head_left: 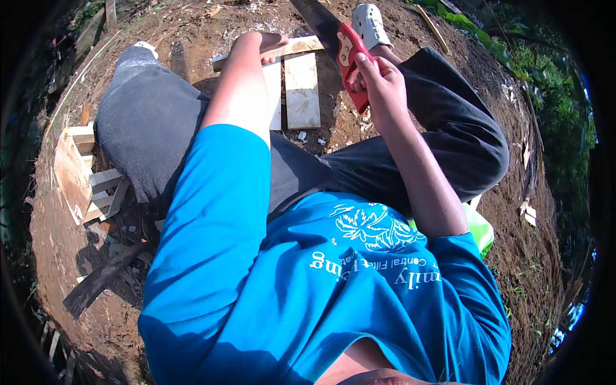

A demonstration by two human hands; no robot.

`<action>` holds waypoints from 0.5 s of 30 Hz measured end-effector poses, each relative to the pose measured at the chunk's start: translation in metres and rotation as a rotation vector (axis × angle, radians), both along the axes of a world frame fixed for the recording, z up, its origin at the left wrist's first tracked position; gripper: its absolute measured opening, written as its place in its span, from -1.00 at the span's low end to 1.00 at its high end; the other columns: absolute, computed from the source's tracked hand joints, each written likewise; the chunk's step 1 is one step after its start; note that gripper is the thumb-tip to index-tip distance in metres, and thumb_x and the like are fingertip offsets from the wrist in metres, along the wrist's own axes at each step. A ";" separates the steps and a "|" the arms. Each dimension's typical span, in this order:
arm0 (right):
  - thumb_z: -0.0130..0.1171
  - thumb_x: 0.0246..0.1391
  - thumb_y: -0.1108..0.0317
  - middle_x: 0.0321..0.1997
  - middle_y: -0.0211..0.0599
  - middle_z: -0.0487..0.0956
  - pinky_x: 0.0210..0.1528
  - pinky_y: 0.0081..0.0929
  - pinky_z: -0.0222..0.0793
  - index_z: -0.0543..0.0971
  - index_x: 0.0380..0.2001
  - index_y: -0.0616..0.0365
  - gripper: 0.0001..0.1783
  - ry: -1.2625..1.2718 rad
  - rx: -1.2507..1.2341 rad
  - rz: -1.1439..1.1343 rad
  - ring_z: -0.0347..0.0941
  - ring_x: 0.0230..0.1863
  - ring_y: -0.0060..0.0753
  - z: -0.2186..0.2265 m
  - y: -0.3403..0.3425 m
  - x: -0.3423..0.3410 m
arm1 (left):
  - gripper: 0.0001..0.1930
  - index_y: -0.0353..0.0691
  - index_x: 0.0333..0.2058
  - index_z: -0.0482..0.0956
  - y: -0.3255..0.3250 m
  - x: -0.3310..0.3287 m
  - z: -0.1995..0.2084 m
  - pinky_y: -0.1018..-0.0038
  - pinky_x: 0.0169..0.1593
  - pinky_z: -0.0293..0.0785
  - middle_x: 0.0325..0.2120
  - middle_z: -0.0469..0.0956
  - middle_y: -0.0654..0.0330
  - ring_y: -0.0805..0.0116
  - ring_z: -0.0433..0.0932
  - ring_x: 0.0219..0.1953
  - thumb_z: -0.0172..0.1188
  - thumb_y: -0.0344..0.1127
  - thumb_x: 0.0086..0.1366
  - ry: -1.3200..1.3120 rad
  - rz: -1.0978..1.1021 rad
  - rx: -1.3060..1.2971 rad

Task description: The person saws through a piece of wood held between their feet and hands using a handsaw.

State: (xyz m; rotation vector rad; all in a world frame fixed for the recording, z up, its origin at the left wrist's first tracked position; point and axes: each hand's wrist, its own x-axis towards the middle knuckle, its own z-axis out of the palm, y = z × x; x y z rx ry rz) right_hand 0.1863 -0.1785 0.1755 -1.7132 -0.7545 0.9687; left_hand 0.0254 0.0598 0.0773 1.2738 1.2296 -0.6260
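My right hand [385,80] is wrapped round the red handle of a handsaw [350,48]. The saw's dark blade slants up and left, by the right end of a pale wooden slat [301,45]; I cannot tell whether it touches the wood. My left hand [271,43] grips that slat from above, with fingertips showing below its near edge. The forearm hides part of the slat. Below it, two pale boards [301,90] lie side by side on the soil, between my legs.
A wooden frame of nailed pieces [74,170] stands at the left beside my leg, with a dark log [102,279] nearer. A bright green item [478,228] lies by my right hip. Wood chips and a thin stick [433,29] lie on brown soil; plants [552,102] edge the right.
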 end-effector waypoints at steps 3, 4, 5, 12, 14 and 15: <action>0.27 0.32 0.09 -0.59 -0.49 0.51 -0.54 -0.58 0.28 0.54 -0.43 0.16 -0.62 -0.065 -0.135 0.005 0.40 -0.59 -0.69 -0.012 -0.001 -0.027 | -0.64 -0.24 -0.17 0.69 0.019 -0.007 -0.076 0.41 -0.10 0.41 -0.28 0.66 0.14 0.36 0.54 -0.22 0.15 -0.07 0.29 -0.112 0.043 0.023; 0.26 0.33 0.09 -0.60 -0.47 0.51 -0.55 -0.59 0.27 0.52 -0.43 0.15 -0.63 -0.036 -0.145 0.013 0.40 -0.60 -0.69 -0.017 -0.002 -0.025 | -0.63 -0.24 -0.17 0.69 0.018 -0.008 -0.084 0.41 -0.10 0.41 -0.28 0.65 0.14 0.36 0.54 -0.23 0.14 -0.06 0.29 -0.103 0.036 0.052; 0.25 0.33 0.09 -0.60 -0.48 0.50 -0.56 -0.60 0.28 0.51 -0.43 0.15 -0.63 -0.032 -0.144 0.031 0.40 -0.60 -0.68 -0.020 -0.001 -0.023 | -0.63 -0.23 -0.17 0.68 0.016 -0.009 -0.093 0.40 -0.11 0.41 -0.28 0.65 0.14 0.36 0.54 -0.24 0.14 -0.05 0.29 -0.096 0.028 0.071; 0.26 0.31 0.06 -0.59 -0.44 0.54 -0.56 -0.55 0.32 0.57 -0.35 0.21 -0.61 -0.090 -0.243 0.091 0.44 -0.61 -0.64 -0.023 -0.004 -0.017 | -0.59 -0.20 -0.14 0.67 0.013 -0.010 -0.084 0.38 -0.13 0.41 -0.31 0.64 0.15 0.37 0.50 -0.29 0.10 0.01 0.30 -0.071 -0.021 0.130; 0.27 0.29 0.04 -0.58 -0.42 0.55 -0.55 -0.53 0.33 0.57 -0.36 0.21 -0.60 -0.096 -0.265 0.090 0.46 -0.60 -0.63 -0.024 -0.005 -0.018 | -0.58 -0.19 -0.13 0.66 0.012 -0.012 -0.083 0.38 -0.14 0.41 -0.31 0.63 0.16 0.38 0.49 -0.31 0.09 0.03 0.30 -0.067 -0.031 0.140; 0.27 0.28 0.03 -0.58 -0.42 0.55 -0.54 -0.52 0.34 0.57 -0.36 0.21 -0.59 -0.101 -0.275 0.091 0.47 -0.59 -0.62 -0.024 -0.005 -0.018 | -0.58 -0.19 -0.13 0.66 0.012 -0.013 -0.083 0.38 -0.15 0.41 -0.32 0.63 0.16 0.38 0.49 -0.31 0.09 0.04 0.31 -0.062 -0.032 0.147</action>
